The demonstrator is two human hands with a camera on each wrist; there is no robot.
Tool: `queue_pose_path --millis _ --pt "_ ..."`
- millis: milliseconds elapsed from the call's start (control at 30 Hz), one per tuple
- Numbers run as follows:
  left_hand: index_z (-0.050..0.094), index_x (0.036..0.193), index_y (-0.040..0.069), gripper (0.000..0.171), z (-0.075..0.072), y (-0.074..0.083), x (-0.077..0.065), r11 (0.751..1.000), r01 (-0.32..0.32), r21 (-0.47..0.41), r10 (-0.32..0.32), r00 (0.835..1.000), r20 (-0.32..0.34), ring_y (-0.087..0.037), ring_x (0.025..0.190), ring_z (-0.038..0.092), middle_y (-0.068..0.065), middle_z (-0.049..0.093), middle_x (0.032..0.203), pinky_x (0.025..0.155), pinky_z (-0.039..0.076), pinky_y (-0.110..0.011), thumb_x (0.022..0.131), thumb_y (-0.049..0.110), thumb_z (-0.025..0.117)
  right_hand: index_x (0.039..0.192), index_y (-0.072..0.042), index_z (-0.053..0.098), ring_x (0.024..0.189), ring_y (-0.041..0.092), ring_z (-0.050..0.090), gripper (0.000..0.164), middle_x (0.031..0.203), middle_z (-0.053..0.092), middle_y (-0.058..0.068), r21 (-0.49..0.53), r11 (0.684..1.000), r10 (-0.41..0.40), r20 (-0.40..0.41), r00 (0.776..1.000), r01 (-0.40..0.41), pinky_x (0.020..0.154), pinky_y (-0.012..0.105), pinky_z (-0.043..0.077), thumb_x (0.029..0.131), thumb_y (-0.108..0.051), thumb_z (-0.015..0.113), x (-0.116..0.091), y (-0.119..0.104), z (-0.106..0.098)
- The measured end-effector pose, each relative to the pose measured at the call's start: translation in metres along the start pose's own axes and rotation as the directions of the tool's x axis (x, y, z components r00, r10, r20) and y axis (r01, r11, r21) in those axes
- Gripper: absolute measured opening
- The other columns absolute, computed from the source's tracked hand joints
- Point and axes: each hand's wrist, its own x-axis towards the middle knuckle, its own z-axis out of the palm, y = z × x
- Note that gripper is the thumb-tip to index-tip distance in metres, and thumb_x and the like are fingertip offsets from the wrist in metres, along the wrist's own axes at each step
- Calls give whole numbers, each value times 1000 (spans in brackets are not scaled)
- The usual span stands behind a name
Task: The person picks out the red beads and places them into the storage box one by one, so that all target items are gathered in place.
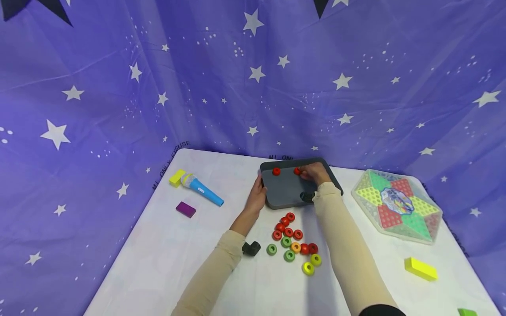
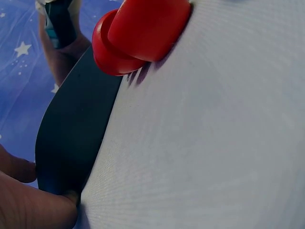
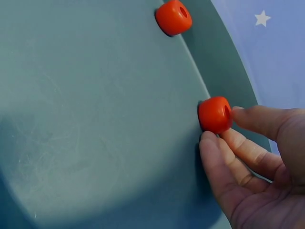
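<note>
A dark grey tray (image 1: 284, 193) lies at the back of the table. My left hand (image 1: 254, 199) holds its left edge; in the left wrist view a thumb and finger (image 2: 38, 205) pinch the tray wall (image 2: 76, 129). Inside the tray, my right hand (image 1: 314, 172) pinches a red bead (image 3: 215, 115) between thumb and fingertips, against the far wall. Another red bead (image 1: 276, 171) sits apart from it, to the left along the same wall. In front of the tray lie several loose beads: red (image 1: 298, 234), green (image 1: 289, 256), an orange one (image 1: 295, 247) and yellow (image 1: 308, 268).
On the left are a blue toy microphone (image 1: 205, 192), a yellow block (image 1: 176, 178) and a purple block (image 1: 186, 209). A hexagonal game box (image 1: 395, 206) lies right of the tray. Nearer are another yellow block (image 1: 421, 269) and a green block (image 1: 467, 312). A starry purple curtain (image 1: 221, 79) hangs behind.
</note>
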Motion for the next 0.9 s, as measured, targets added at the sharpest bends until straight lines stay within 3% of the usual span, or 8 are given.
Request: queue_pose_path --millis 200,400,500,633,767,900 --pt "15 156 16 58 1 -1 1 1000 18 -10 -19 1000 -3 -25 148 13 -11 13 161 119 17 -40 103 5 34 128 6 55 76 7 69 40 100 65 9 61 997 -50 36 998 48 86 26 54 94 -14 61 -1 5 0" --pt "15 156 19 58 0 1 8 999 35 -2 -35 999 6 -20 148 13 -5 12 162 119 17 -36 103 7 34 133 5 52 105 19 66 42 126 58 20 67 982 -183 73 980 179 95 30 51 98 -17 56 -7 4 -6" --pt "15 156 20 58 0 0 11 999 37 4 -37 999 5 -19 147 13 -5 13 162 119 17 -35 103 7 35 133 5 52 115 23 61 41 133 55 21 117 957 -275 87 957 265 100 33 47 98 -16 56 -16 7 -12" --pt "15 156 19 58 1 -1 15 1000 29 -8 -29 1000 2 -19 148 13 -5 13 162 119 17 -34 103 6 35 134 4 51 112 19 63 45 135 53 20 209 912 -379 103 920 352 104 36 44 95 -16 61 -34 13 -18" --pt "15 156 19 58 1 1 19 999 35 -3 -35 999 8 -18 148 13 -4 12 162 119 17 -33 103 6 35 132 -2 55 110 13 63 44 130 58 10 175 877 -472 141 870 447 98 26 48 93 -20 65 -55 29 -27" --pt "14 156 19 58 0 -1 21 999 49 -14 -49 999 12 -18 148 13 -5 12 162 119 16 -33 103 5 34 133 -1 55 113 18 62 45 127 61 7 117 857 -516 233 825 502 92 20 50 93 -20 65 -77 55 -36"
